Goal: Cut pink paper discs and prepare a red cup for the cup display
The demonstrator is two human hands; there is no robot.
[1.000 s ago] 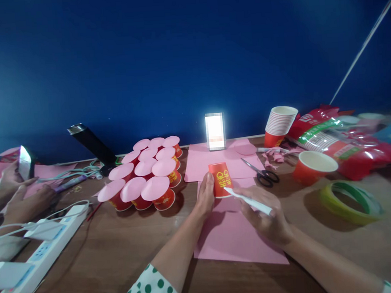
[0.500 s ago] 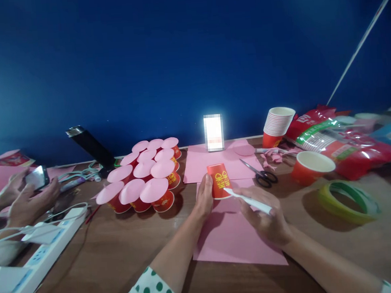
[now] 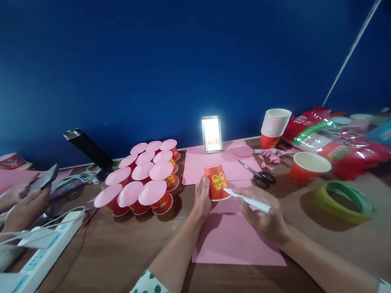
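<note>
My left hand [image 3: 202,198] grips the left side of a red paper cup [image 3: 215,181] with yellow characters, turned upside down over the pink paper [image 3: 236,246]. In my right hand [image 3: 266,219] is a white pen-like tool [image 3: 251,200], its pointed tip at the cup's lower right, near the rim. Whether the tip touches the cup I cannot tell. Scissors [image 3: 261,177] with black handles lie beyond my right hand. Left of my left hand stand several red cups [image 3: 162,204] topped with pink paper cones [image 3: 152,193].
At right are a stack of cups [image 3: 276,123], a single cup [image 3: 309,169], a tape roll [image 3: 345,203] and a red plastic bag [image 3: 335,141]. A lit screen [image 3: 211,134] stands at the back. At left are a black flask [image 3: 88,147], a power strip [image 3: 39,260] and another person's hands [image 3: 25,207] with a phone [image 3: 45,179].
The view has shifted slightly. The other person's phone has tilted. My hands keep the same hold on the cup and the white tool.
</note>
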